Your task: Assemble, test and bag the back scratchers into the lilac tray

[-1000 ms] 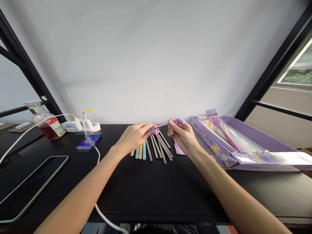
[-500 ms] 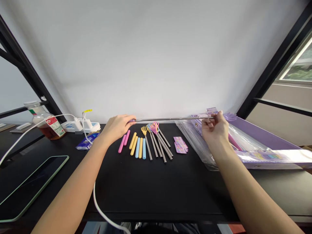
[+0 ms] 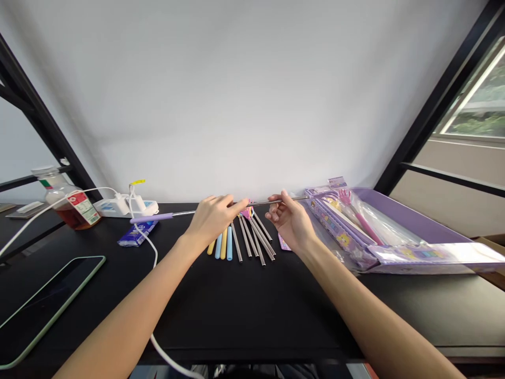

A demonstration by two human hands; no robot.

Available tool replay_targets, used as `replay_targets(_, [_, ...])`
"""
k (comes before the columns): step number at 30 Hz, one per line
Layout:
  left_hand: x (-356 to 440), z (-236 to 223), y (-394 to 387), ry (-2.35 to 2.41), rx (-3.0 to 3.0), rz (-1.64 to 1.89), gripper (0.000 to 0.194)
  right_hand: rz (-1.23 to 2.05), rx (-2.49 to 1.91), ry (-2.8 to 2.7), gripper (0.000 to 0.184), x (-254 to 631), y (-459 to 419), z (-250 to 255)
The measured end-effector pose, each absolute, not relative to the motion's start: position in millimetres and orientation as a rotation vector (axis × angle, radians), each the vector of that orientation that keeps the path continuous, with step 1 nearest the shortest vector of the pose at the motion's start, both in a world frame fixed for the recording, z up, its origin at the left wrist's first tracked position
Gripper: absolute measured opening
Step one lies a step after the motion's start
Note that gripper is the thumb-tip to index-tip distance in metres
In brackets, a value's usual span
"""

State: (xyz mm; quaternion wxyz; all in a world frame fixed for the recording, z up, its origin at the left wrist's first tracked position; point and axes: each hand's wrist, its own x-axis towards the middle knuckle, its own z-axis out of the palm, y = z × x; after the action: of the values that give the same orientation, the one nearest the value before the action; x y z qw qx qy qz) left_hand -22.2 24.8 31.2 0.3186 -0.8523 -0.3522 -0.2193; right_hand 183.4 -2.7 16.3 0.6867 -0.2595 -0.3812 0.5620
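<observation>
A long, extended telescopic metal rod (image 3: 185,212) with a purple handle (image 3: 152,217) runs across the back of the black table (image 3: 244,310). My left hand (image 3: 215,218) is closed on the rod near its middle, and the purple handle sticks out to its left. My right hand (image 3: 290,221) pinches the same rod a little further right. Its far end reaches toward the purple tray (image 3: 410,218). Under my hands lie several pastel sleeves (image 3: 223,247) and several short metal rods (image 3: 254,241) with small coloured claw heads.
The purple tray at the right holds packaged scratchers (image 3: 355,216) in plastic bags. A small pink card (image 3: 282,243) lies by my right wrist. At the left are a bottle (image 3: 69,202), a power strip (image 3: 126,205), a white cable (image 3: 152,247), a blue packet (image 3: 136,234) and a tablet (image 3: 43,305).
My hands, which held the stretched rod far apart, have come close together above the pile. The rod has shifted left, so its purple handle now pokes out beyond my left hand.
</observation>
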Motion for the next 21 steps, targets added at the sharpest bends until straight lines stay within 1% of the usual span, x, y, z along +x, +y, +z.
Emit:
replay_targets(2, [-24.2, 33.6, 24.7, -0.884, -2.247, -0.6, 0.036, 1.2, -0.599, -0.801, 0.042, 190.3, 0.4, 18.4])
replay_targets(6, [-49.1, 42.1, 32.0, -0.927, -2.269, -0.734, 0.028, 0.958, -0.582, -0.481, 0.044, 231.2, 9.6, 29.2])
replay_targets(9, [-69.8, 43.2, 41.5, -1.023, -2.25, -0.79, 0.027, 0.78, -0.571, -0.282, 0.043, 266.9, 12.7, 34.4])
replay_targets(11, [-76.7, 41.1, 46.3, -1.034, -2.25, -0.776, 0.027, 0.767, -0.546, -0.281, 0.045, 280.8, 13.5, 33.7])
replay_targets(14, [-78.5, 38.9, 48.6, -1.003, -2.235, -0.769, 0.03, 0.841, -0.526, -0.288, 0.05, 283.3, 15.6, 29.1])
replay_targets(18, [-75.5, 42.7, 43.5, -0.98, -2.194, -0.841, 0.032, 0.845, -0.585, -0.388, 0.053, 266.9, 17.5, 24.6])
replay_targets(21, [-63.6, 44.9, 35.2, -0.923, -2.239, -0.824, 0.031, 0.857, -0.662, -0.566, 0.051, 240.0, 12.4, 21.9])
